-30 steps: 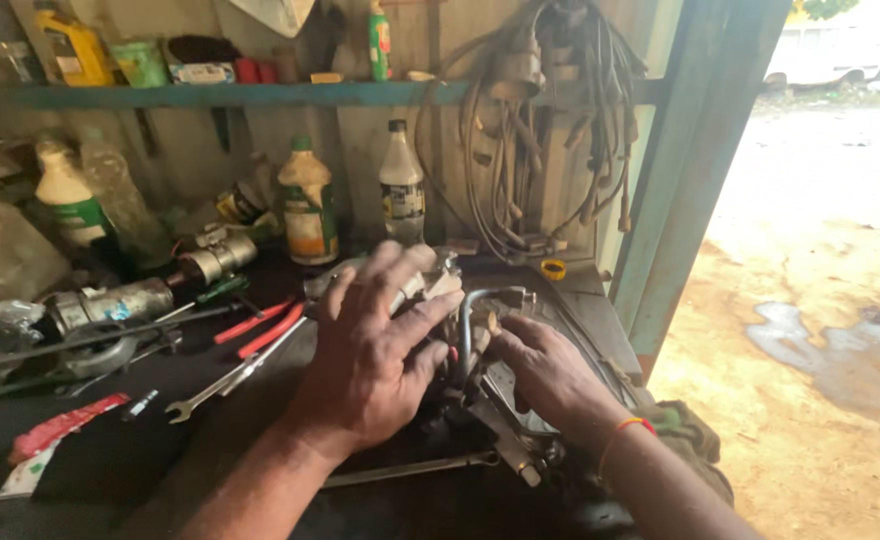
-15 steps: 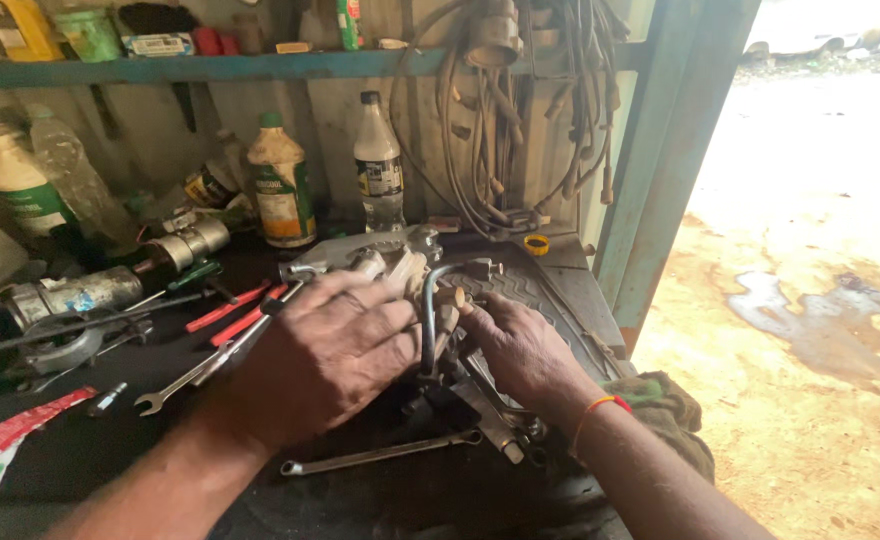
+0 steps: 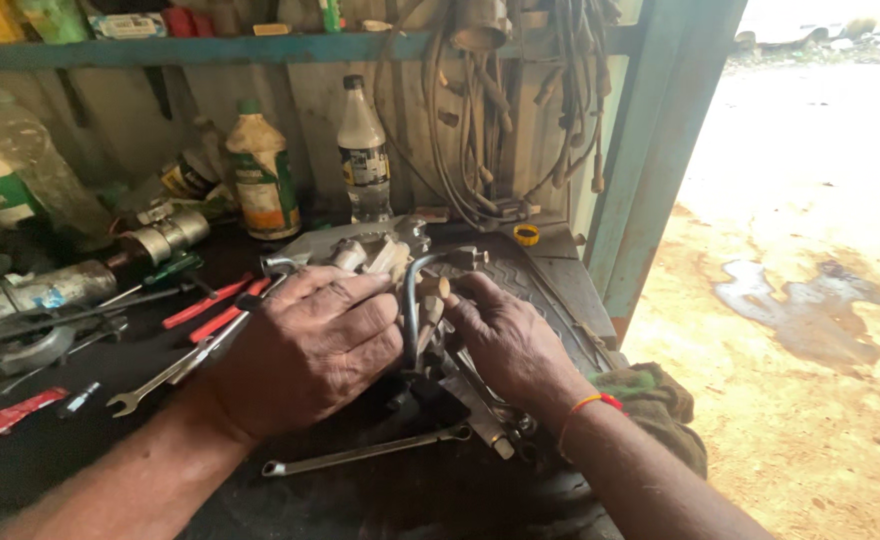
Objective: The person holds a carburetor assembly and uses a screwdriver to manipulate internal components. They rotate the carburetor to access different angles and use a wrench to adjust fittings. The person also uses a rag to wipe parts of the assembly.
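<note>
My left hand [image 3: 305, 350] lies over a grey metal engine part [image 3: 360, 245] on the dark workbench [image 3: 80, 440] and grips it from the left. My right hand [image 3: 505, 335] is just to its right. Its fingertips pinch a small fitting beside a curved dark metal pipe [image 3: 412, 295] that rises from the part. A red-and-orange band circles my right wrist. The lower half of the part is hidden under both hands.
A ring spanner [image 3: 365, 452] lies in front of my hands and an open-ended spanner [image 3: 160, 375] to the left with red-handled pliers [image 3: 210, 305]. Plastic bottles [image 3: 363, 150] stand against the back wall, cables [image 3: 480, 110] hang there. Sunlit ground [image 3: 810, 300] lies right of the green doorpost.
Both hands have stayed on the metal part, with the right fingers shifting slightly up toward the pipe. The camera has tilted down a little, so the shelf sits higher in view.
</note>
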